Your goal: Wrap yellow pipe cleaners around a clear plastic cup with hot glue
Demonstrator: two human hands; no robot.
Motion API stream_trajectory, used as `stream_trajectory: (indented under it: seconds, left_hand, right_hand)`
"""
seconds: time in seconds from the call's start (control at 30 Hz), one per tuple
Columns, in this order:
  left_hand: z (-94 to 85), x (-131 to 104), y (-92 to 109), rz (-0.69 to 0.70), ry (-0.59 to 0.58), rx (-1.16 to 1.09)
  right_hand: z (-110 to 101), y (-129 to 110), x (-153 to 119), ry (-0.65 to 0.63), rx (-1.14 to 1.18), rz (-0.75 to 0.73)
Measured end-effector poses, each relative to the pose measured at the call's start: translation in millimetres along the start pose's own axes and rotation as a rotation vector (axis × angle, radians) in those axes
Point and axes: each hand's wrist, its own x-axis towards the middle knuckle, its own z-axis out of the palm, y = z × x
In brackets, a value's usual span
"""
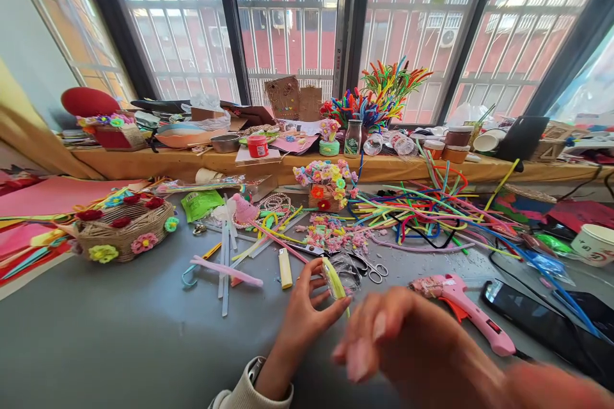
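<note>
Table (119, 339) lies open near-left; left fingers (307, 272) grip yellow strip (334, 280), right fingers' (381, 324) hold unclear.

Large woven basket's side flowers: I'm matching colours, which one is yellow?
The yellow flower, left of the pink flower; the aqua flower sits farthest right.

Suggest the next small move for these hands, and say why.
Probably bring the right hand to the lower end of the yellow-green strip: the left hand holds it, while the blurred right hand is nearby, with nothing visible in it.
</note>
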Motion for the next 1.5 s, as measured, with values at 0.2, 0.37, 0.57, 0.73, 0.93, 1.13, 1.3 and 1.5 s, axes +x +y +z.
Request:
stream_trajectory:
  seconds: [0.2, 0.37, 0.57, 0.73, 0.93, 1.13, 1.3, 1.5]
  left_hand:
    - [-2.7, 5, -3, 0.047, 0.145, -0.109]
    - [-1.7, 6, -4, 0.063, 0.183, -0.162]
    - [-1.3, 5, -3, 0.065, 0.169, -0.194]
    - [-0.5, 3, 0, 0.055, 0.137, -0.201]
    - [1.1, 3, -1, 0.037, 0.102, -0.205]
    - [0.0, 2, 0, 0.013, 0.061, -0.205]
    - [-0.7, 2, 0, -0.016, 0.009, -0.225]
    - [-1.3, 3, -3, -0.035, -0.034, -0.242]
  right_hand:
    - [-21, 3, 47, 0.312, 0.228, 0.017]
    - [-24, 36, 40, 0.471, -0.108, 0.139]
    - [-18, 50, 44, 0.564, -0.519, 0.004]
    - [-20, 58, 43, 0.489, -0.616, -0.01]
    - [-22, 58, 43, 0.424, -0.672, -0.031]
    - [-23, 60, 42, 0.427, -0.665, 0.023]
    - [-23, 62, 42, 0.442, -0.618, 0.059]
    - [-23, 59, 42, 0.392, -0.705, 0.038]
